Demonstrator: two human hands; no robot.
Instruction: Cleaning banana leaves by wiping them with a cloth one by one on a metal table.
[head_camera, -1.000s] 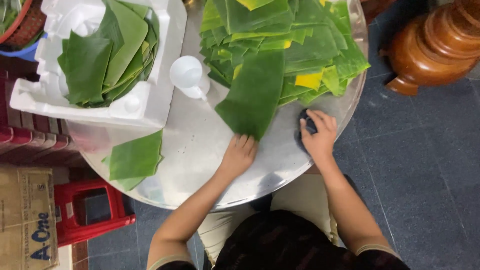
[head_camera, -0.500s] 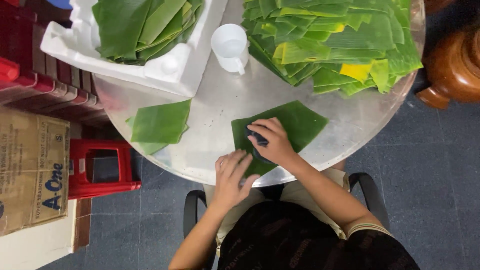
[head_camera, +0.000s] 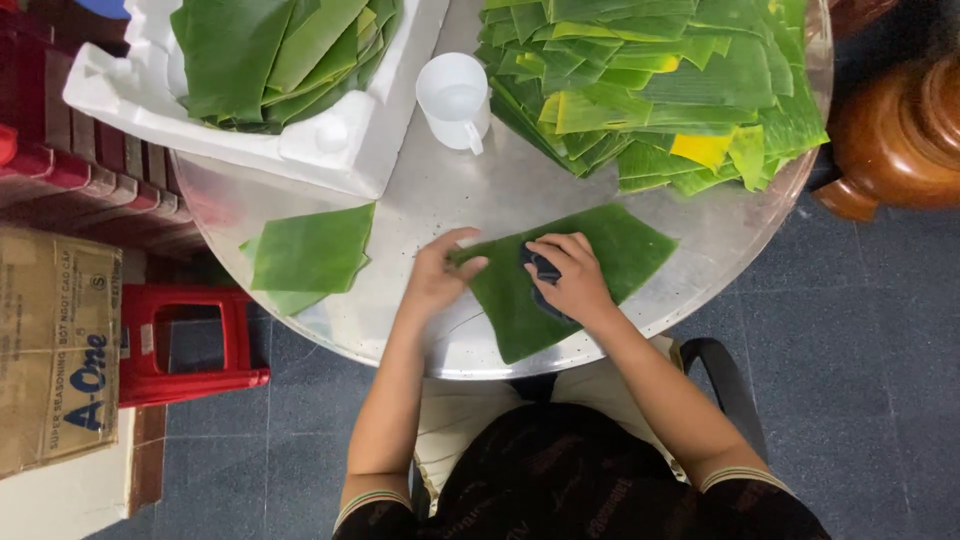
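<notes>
At the centre of the frame your right hand (head_camera: 568, 280) presses a dark cloth (head_camera: 541, 268) onto the banana leaf (head_camera: 570, 275), whose long axis runs lower-left to upper-right across the counter (head_camera: 440, 200), while your open left hand (head_camera: 437, 275) pins its left edge.

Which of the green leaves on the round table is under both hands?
The single dark green leaf at the table's near edge: left hand pins its corner, right hand presses a dark cloth on it.

A person in a black short-sleeved shirt with faint dark lettering, its cuffs trimmed in striped bands, and pale cream trousers; forearms are bare.
</notes>
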